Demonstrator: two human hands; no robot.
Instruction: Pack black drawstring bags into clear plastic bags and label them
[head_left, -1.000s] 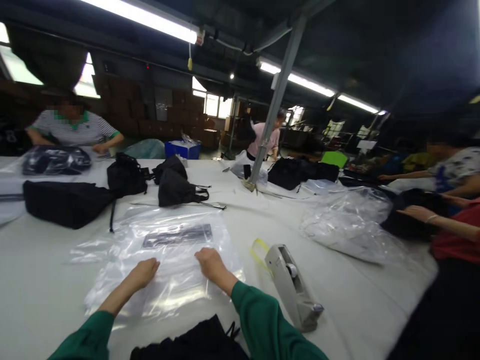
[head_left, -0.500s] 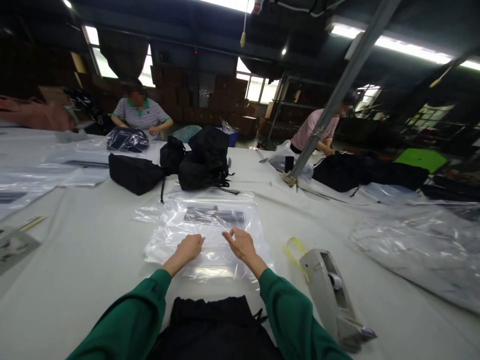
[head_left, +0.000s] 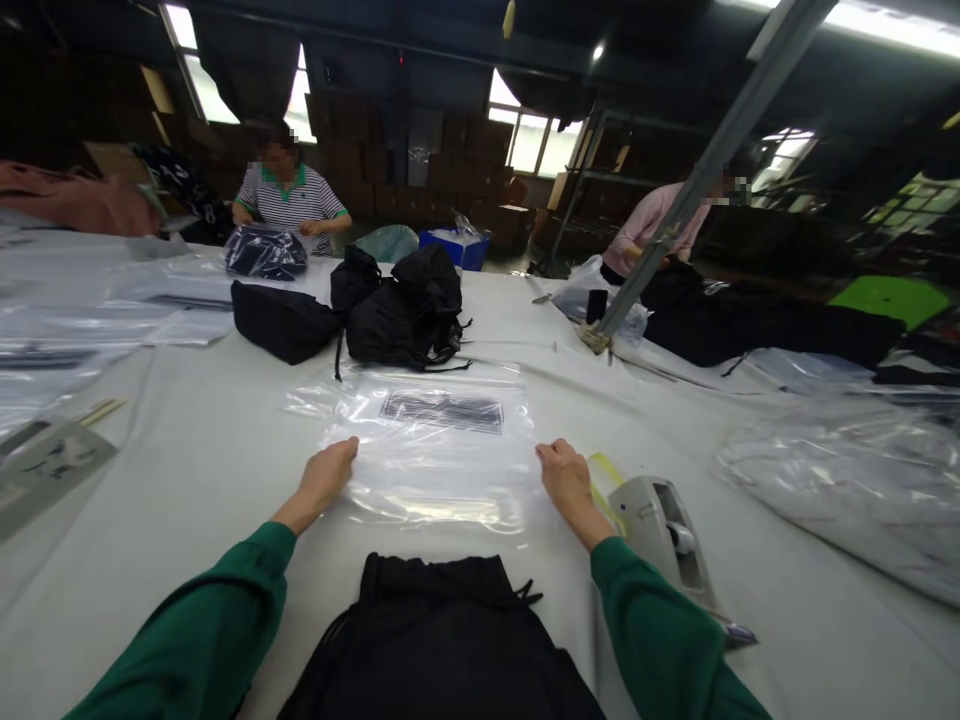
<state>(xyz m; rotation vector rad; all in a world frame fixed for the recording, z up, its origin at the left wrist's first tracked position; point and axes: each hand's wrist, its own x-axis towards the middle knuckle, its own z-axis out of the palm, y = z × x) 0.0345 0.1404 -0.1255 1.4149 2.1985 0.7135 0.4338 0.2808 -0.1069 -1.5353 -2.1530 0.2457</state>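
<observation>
A clear plastic bag [head_left: 439, 455] with a dark printed label lies flat on the white table [head_left: 187, 470] in front of me. My left hand [head_left: 326, 478] grips its left edge with curled fingers. My right hand [head_left: 564, 475] grips its right edge the same way. Both arms wear green sleeves. A black fabric bag [head_left: 439, 640] lies between my forearms at the table's near edge.
A grey tape dispenser [head_left: 664, 530] sits just right of my right hand. Black bags [head_left: 397, 310] are piled beyond the plastic bag. Crumpled plastic [head_left: 840, 480] lies at right, more plastic sheets [head_left: 90, 330] at left. A slanted metal pole [head_left: 675, 220] stands mid-table. Two people work at the far side.
My hands have moved apart from the middle of the plastic bag to its left and right edges, and both now grip it. The camera has tilted down slightly.
</observation>
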